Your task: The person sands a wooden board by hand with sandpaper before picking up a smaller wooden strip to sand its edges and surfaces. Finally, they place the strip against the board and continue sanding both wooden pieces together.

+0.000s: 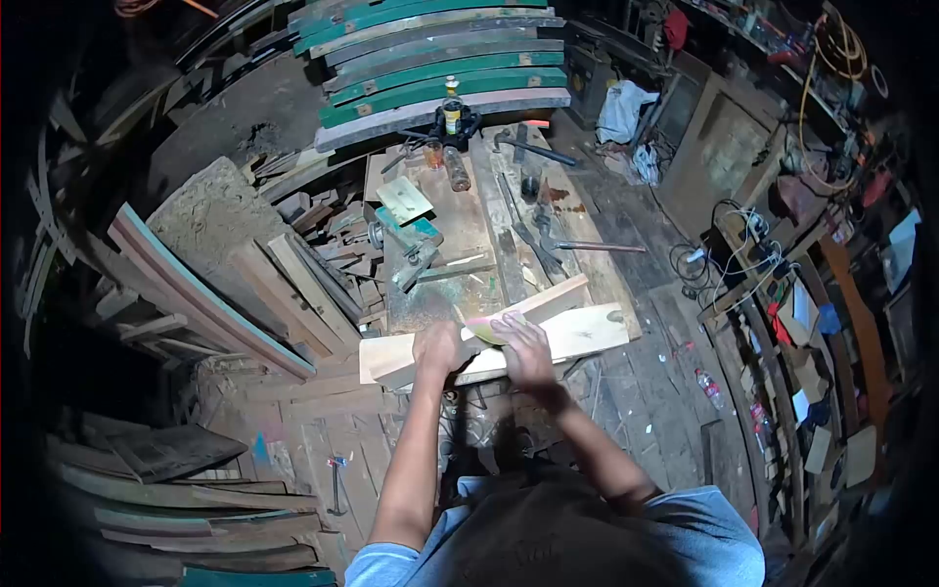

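Observation:
A pale plank (592, 331) lies across the near end of the workbench, and a narrower wooden piece (556, 296) runs slantwise over it. My left hand (437, 350) is closed around the narrower piece, left of its middle. Just to the right, my right hand (526, 344) presses a folded yellow-and-pink sheet of sandpaper (483, 329) against the wood, fingers bent over it. The two hands are close together, and parts of both wooden pieces are hidden beneath them.
On the workbench (460, 217) lie a hammer (592, 246), another hammer (536, 149), a glass jar (456, 168) and a green tool (409, 235). A bottle (452, 108) stands at the far end. Stacked boards (440, 73) are behind; leaning boards (210, 289) stand left, cables (748, 240) right.

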Action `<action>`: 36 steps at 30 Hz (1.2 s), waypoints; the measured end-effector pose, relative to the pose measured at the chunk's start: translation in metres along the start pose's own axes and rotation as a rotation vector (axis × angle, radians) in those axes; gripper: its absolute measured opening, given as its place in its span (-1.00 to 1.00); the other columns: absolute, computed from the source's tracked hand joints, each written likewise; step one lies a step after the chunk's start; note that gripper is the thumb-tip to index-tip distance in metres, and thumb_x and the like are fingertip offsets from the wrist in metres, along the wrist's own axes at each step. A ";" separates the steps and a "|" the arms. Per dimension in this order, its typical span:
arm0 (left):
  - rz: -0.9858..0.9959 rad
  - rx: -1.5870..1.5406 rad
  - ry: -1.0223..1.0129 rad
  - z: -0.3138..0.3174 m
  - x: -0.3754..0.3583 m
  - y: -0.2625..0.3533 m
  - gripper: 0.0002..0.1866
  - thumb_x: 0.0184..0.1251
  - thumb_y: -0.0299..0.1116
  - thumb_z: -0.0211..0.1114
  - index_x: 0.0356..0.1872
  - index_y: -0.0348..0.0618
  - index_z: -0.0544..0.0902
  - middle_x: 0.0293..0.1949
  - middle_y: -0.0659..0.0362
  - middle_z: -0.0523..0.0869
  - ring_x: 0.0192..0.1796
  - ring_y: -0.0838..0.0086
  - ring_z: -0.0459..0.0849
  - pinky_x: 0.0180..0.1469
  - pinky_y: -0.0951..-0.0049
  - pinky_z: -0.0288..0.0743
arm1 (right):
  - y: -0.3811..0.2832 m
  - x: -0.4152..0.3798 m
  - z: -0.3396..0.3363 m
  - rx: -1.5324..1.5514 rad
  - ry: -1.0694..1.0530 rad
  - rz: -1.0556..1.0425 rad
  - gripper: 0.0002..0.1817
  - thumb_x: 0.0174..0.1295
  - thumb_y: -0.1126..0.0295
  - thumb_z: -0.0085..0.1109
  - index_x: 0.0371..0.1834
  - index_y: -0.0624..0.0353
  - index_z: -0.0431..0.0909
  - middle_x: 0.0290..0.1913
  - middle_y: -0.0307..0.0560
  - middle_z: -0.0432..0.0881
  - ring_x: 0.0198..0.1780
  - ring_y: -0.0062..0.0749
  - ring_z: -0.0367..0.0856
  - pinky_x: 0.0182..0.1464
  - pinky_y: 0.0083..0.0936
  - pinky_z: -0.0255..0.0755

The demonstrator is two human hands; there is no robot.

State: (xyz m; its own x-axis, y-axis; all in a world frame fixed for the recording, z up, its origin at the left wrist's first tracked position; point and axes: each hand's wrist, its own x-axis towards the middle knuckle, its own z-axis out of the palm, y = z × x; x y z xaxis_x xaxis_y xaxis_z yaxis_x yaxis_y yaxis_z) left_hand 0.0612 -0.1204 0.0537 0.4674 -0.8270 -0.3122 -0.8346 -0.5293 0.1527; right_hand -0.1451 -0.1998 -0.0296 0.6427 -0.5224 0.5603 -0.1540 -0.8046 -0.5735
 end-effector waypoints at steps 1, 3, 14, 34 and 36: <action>-0.010 0.017 -0.008 0.006 0.006 -0.004 -0.60 0.21 -0.07 0.67 -0.05 -0.13 0.99 0.01 -0.19 0.95 0.12 -0.06 0.96 0.24 0.00 0.82 | 0.019 0.002 -0.011 0.025 -0.086 -0.069 -0.58 0.53 0.49 0.08 0.34 0.20 0.78 0.39 0.14 0.83 0.57 0.12 0.68 0.70 0.10 0.34; 0.031 -0.022 0.051 0.009 0.005 -0.006 -0.55 0.19 -0.02 0.68 -0.10 -0.19 0.98 0.01 -0.24 0.94 0.12 -0.10 0.96 0.24 -0.02 0.81 | 0.043 0.019 -0.047 -0.063 -0.094 0.030 -0.60 0.56 0.50 0.08 0.34 0.18 0.79 0.39 0.10 0.84 0.55 0.12 0.69 0.69 0.07 0.35; 0.100 -0.041 0.157 0.024 0.009 -0.016 -0.52 0.18 0.03 0.68 -0.20 -0.27 0.95 -0.06 -0.30 0.92 0.09 -0.18 0.94 0.23 -0.08 0.79 | 0.023 0.018 -0.014 -0.032 -0.110 -0.090 -0.62 0.50 0.51 0.19 0.30 0.15 0.81 0.35 0.10 0.86 0.48 0.07 0.76 0.60 0.00 0.50; 0.029 -0.024 0.008 -0.009 0.003 -0.002 -0.38 0.11 0.14 0.77 0.00 -0.20 0.97 0.05 -0.23 0.94 0.16 -0.12 0.93 0.29 -0.02 0.79 | 0.084 0.051 -0.062 -0.219 0.290 0.271 -0.67 0.68 0.43 0.10 0.31 0.11 0.80 0.17 0.20 0.88 0.29 0.22 0.79 0.42 0.05 0.53; 0.035 -0.022 -0.002 -0.012 0.002 0.000 -0.38 0.11 0.13 0.77 -0.02 -0.21 0.97 0.04 -0.23 0.94 0.15 -0.12 0.93 0.29 -0.02 0.79 | 0.048 0.041 -0.027 -0.097 0.262 0.167 -0.69 0.63 0.48 0.12 0.27 0.10 0.81 0.19 0.15 0.87 0.27 0.19 0.79 0.39 0.03 0.54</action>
State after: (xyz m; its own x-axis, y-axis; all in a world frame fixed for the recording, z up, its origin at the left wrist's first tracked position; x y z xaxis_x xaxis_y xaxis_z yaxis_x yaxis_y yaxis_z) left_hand 0.0662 -0.1243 0.0644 0.4380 -0.8446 -0.3078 -0.8435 -0.5046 0.1843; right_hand -0.1467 -0.2674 -0.0181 0.3898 -0.6943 0.6050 -0.3200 -0.7182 -0.6180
